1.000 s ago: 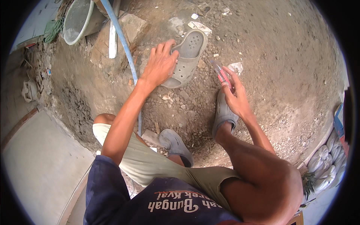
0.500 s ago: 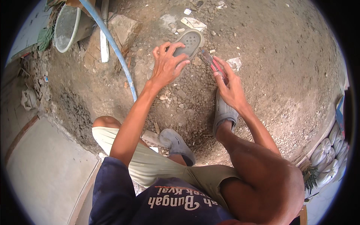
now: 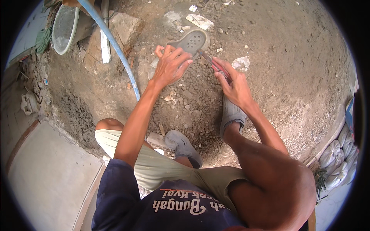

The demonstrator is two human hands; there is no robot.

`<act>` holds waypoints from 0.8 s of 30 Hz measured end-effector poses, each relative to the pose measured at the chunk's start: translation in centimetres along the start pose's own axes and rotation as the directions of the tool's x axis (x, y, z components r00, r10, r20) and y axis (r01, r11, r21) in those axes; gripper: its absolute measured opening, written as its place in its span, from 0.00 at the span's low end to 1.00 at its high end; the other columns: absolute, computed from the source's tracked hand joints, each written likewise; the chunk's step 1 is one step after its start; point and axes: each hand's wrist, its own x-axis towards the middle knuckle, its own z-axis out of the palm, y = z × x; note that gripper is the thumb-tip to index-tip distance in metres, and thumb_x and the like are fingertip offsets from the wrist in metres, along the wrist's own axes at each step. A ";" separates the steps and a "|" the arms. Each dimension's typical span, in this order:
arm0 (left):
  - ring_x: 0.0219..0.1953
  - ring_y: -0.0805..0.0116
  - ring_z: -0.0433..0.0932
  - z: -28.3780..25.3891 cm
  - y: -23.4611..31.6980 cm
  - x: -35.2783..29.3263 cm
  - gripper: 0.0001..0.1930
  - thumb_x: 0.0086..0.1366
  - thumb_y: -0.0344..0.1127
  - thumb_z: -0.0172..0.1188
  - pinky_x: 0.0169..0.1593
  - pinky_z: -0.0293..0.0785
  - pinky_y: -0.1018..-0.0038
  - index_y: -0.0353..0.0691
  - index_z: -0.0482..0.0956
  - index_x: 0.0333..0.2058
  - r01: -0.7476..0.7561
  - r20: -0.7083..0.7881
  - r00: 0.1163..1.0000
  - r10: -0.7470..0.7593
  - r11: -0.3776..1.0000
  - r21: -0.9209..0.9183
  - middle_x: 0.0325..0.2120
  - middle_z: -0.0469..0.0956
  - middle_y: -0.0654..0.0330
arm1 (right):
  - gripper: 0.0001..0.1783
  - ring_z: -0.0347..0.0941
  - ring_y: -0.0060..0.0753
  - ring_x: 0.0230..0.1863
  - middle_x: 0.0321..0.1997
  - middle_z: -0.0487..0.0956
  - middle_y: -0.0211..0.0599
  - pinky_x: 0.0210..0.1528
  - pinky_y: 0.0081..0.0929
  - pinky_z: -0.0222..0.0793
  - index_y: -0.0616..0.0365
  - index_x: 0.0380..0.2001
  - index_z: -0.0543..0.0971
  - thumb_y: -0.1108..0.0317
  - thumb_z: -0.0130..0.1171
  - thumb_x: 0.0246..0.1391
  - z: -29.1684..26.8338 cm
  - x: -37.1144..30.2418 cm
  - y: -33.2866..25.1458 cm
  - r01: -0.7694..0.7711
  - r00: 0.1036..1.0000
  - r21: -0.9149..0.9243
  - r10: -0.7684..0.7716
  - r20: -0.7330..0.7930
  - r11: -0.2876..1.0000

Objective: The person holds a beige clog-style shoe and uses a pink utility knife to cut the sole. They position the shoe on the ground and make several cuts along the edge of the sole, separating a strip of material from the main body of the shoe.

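A grey clog [image 3: 192,41] with round holes in its toe lies on the dirt ahead of me, its toe pointing away to the right. My left hand [image 3: 169,66] rests on its middle, the bent fingers over its upper side and the thumb toward me; the palm hides part of it. In my right hand [image 3: 234,82] is a slim red-handled tool [image 3: 220,69] that looks like a cutter knife, gripped between thumb and fingers. Its dark, narrow tip meets the clog's right edge near the holes. Whether the tip cuts in I cannot tell.
Two worn grey clogs [image 3: 181,146] are on my feet. A blue pipe [image 3: 111,38] slants past a stone block [image 3: 123,29] at the left, near a pale bucket [image 3: 64,30]. Gravel [image 3: 189,100] and paper scraps [image 3: 199,21] litter the ground; white sacks [image 3: 335,161] lie right.
My left fingers have lowered and drawn together onto the clog, sliding slightly back. My right hand has brought the tool's tip leftward to the clog's edge.
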 end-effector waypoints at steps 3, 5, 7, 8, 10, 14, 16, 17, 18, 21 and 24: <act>0.46 0.62 0.72 0.4 -0.3 -0.1 0.06 0.71 0.42 0.67 0.60 0.50 0.52 0.51 0.88 0.42 0.007 0.000 1.000 -0.007 1.000 -0.016 0.36 0.78 0.70 | 0.21 0.86 0.62 0.40 0.57 0.86 0.50 0.44 0.48 0.79 0.54 0.64 0.74 0.64 0.61 0.71 0.5 0.5 -0.4 -0.026 0.999 -0.015 0.025 -0.022 1.000; 0.46 0.63 0.72 0.7 -0.5 -0.2 0.06 0.71 0.41 0.67 0.60 0.50 0.52 0.51 0.88 0.42 0.001 -0.005 1.000 -0.001 1.000 -0.027 0.36 0.78 0.70 | 0.18 0.86 0.62 0.41 0.56 0.87 0.49 0.43 0.48 0.79 0.56 0.60 0.75 0.65 0.61 0.71 0.8 1.0 -0.6 -0.032 0.999 -0.040 0.031 -0.027 0.999; 0.46 0.63 0.72 0.9 -0.8 -0.2 0.06 0.71 0.41 0.67 0.60 0.50 0.52 0.50 0.88 0.42 0.002 -0.021 1.000 -0.004 0.999 -0.051 0.36 0.78 0.70 | 0.16 0.86 0.62 0.41 0.55 0.87 0.49 0.43 0.48 0.79 0.58 0.56 0.75 0.66 0.61 0.70 0.9 1.4 -0.7 -0.022 1.000 -0.084 0.020 -0.014 0.996; 0.46 0.63 0.71 0.9 -0.9 -0.2 0.06 0.71 0.41 0.67 0.60 0.50 0.52 0.50 0.88 0.42 0.007 -0.036 0.999 -0.010 0.998 -0.070 0.35 0.78 0.70 | 0.16 0.86 0.62 0.41 0.54 0.87 0.50 0.43 0.49 0.79 0.58 0.56 0.75 0.66 0.61 0.70 0.9 1.4 -0.8 -0.030 1.000 -0.070 0.030 -0.010 0.997; 0.46 0.63 0.71 1.0 -1.0 -0.2 0.06 0.72 0.41 0.67 0.60 0.50 0.52 0.49 0.88 0.42 0.027 -0.043 0.999 -0.031 0.994 -0.106 0.35 0.78 0.69 | 0.16 0.86 0.62 0.40 0.52 0.88 0.52 0.42 0.50 0.79 0.58 0.56 0.76 0.66 0.61 0.70 0.6 1.2 -0.9 0.034 0.999 -0.011 -0.034 -0.027 0.999; 0.44 0.62 0.70 0.8 -1.0 -0.1 0.08 0.72 0.40 0.67 0.58 0.52 0.57 0.44 0.87 0.43 0.017 -0.004 1.000 -0.018 0.995 -0.095 0.35 0.78 0.66 | 0.17 0.84 0.64 0.36 0.48 0.88 0.56 0.39 0.52 0.78 0.58 0.57 0.77 0.65 0.61 0.70 0.5 0.8 -1.3 -0.016 1.000 -0.011 0.015 -0.022 1.000; 0.43 0.62 0.69 0.7 -1.0 0.0 0.08 0.72 0.39 0.67 0.57 0.53 0.59 0.42 0.86 0.42 -0.014 -0.005 1.000 0.014 0.996 -0.085 0.34 0.77 0.64 | 0.17 0.84 0.65 0.35 0.47 0.88 0.56 0.38 0.52 0.78 0.59 0.58 0.77 0.65 0.61 0.70 0.9 1.5 -1.4 -0.056 0.998 -0.006 0.056 -0.018 0.998; 0.43 0.62 0.69 0.7 -1.1 0.1 0.08 0.72 0.39 0.67 0.56 0.54 0.60 0.42 0.86 0.42 -0.017 -0.016 1.000 0.015 0.995 -0.097 0.34 0.77 0.64 | 0.17 0.84 0.66 0.35 0.45 0.88 0.57 0.38 0.52 0.77 0.58 0.58 0.77 0.64 0.61 0.70 1.2 1.8 -1.5 0.015 0.999 -0.006 -0.015 -0.038 1.000; 0.42 0.62 0.69 0.6 -1.1 0.2 0.07 0.72 0.38 0.67 0.55 0.54 0.60 0.42 0.86 0.42 -0.023 -0.027 0.999 0.020 0.994 -0.110 0.34 0.77 0.63 | 0.18 0.83 0.66 0.35 0.44 0.87 0.58 0.37 0.52 0.77 0.58 0.58 0.77 0.64 0.60 0.70 1.4 2.1 -1.4 0.012 1.000 -0.015 -0.013 -0.025 1.000; 0.40 0.62 0.68 0.6 -1.2 0.4 0.07 0.72 0.37 0.67 0.54 0.54 0.62 0.41 0.85 0.41 0.010 -0.041 0.999 -0.015 0.992 -0.123 0.33 0.76 0.63 | 0.18 0.83 0.68 0.34 0.39 0.87 0.60 0.37 0.53 0.76 0.58 0.59 0.77 0.64 0.60 0.70 1.5 1.9 -1.0 -0.012 1.000 -0.009 0.012 -0.001 1.000; 0.40 0.62 0.69 0.6 -1.1 0.4 0.06 0.71 0.37 0.67 0.53 0.55 0.63 0.41 0.85 0.40 0.012 -0.054 0.998 -0.019 0.992 -0.126 0.32 0.76 0.63 | 0.17 0.82 0.69 0.33 0.35 0.85 0.60 0.36 0.55 0.74 0.59 0.58 0.76 0.65 0.60 0.70 1.2 0.6 -0.7 0.061 0.996 0.056 -0.057 -0.065 0.997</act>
